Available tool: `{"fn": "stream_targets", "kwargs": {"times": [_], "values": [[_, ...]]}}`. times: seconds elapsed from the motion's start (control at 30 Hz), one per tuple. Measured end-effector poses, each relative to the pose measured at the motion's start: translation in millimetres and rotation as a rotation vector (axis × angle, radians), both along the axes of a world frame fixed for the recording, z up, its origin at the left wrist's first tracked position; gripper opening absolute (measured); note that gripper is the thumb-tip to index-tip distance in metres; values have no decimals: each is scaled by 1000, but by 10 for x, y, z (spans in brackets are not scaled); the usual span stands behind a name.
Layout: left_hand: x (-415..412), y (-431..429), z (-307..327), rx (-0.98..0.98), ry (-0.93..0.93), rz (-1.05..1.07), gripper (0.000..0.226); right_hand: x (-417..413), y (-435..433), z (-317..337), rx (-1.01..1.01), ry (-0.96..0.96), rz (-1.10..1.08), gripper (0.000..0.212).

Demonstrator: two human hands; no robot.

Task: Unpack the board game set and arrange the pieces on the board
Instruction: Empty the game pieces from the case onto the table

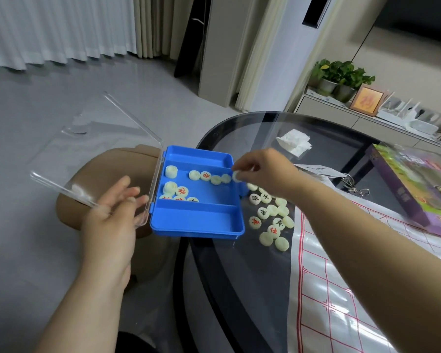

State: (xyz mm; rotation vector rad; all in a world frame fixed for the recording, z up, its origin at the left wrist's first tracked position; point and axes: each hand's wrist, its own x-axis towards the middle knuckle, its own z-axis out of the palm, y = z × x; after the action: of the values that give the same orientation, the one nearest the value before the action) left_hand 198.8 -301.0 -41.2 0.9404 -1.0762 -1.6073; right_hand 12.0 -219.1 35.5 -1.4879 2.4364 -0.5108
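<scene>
One disc (pixel 236 176) sits pinched in your right hand (pixel 262 169); they look light, hard and slick, so grip the rims.

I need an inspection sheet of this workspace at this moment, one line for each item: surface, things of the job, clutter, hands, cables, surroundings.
Surface: dark glass table with a round edge.
Job's things: blue case open, reaching past the table's left edge, clear lid swung left; pale pieces in its middle compartment; loose pieces on the glass beside it; board sheet with red lines.
Clutter: purple box, tissue, key ring, paper slip.
Hands: right hand pinches one piece at the case's right rim; left hand, blurred, fingers straight at the lid's near edge.
Cables: nothing seen.
Surroundings: brown stool, curtains, potted plants.
</scene>
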Motion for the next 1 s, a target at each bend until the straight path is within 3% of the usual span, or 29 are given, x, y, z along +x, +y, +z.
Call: {"fn": "stream_targets", "kwargs": {"times": [0.07, 0.17, 0.23, 0.43, 0.63, 0.87, 1.0], "values": [[6, -11, -3, 2, 8, 12, 37, -81, 127, 34, -127, -124, -104, 14], [6, -14, 1, 5, 26, 17, 37, -99, 295, 13, 3, -191, -91, 11], [2, -9, 2, 2, 23, 15, 37, -49, 339, -61, 102, -145, -46, 8], [1, 23, 25, 1, 44, 12, 37, 32, 291, -210, 85, 28, 11, 17], [-11, 11, 20, 13, 73, 9, 37, 137, 138, -62, -111, 183, -51, 16], [-33, 21, 17, -1, 73, -16, 36, 387, -391, -181, 236, 292, 133, 37], [-37, 23, 9, -8, 69, -44, 36, 431, -468, -267, 229, 304, 152, 41]]}}
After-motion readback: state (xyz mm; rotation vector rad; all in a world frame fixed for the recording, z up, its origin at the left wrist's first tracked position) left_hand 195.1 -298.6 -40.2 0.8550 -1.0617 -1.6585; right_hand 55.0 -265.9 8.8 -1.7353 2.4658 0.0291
